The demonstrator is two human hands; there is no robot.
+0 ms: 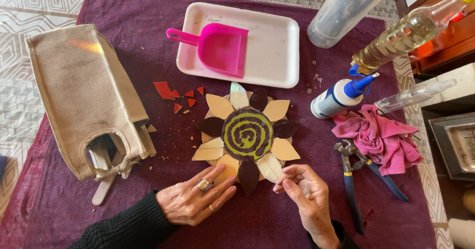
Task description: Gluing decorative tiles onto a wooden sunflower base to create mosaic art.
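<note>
The left hand (195,199) lies flat, fingers spread, steadying the mosaic flower (246,136); right hand (302,192) fingers pinch a pale petal (269,167), which should seat snugly between neighbours.

Bright, soft daylight; wide-angle edge distortion

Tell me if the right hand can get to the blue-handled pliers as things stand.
Probably yes. The pliers lie on the purple cloth just beside the right hand, nothing between them, but its fingers pinch a pale petal piece it would first have to release.
</note>
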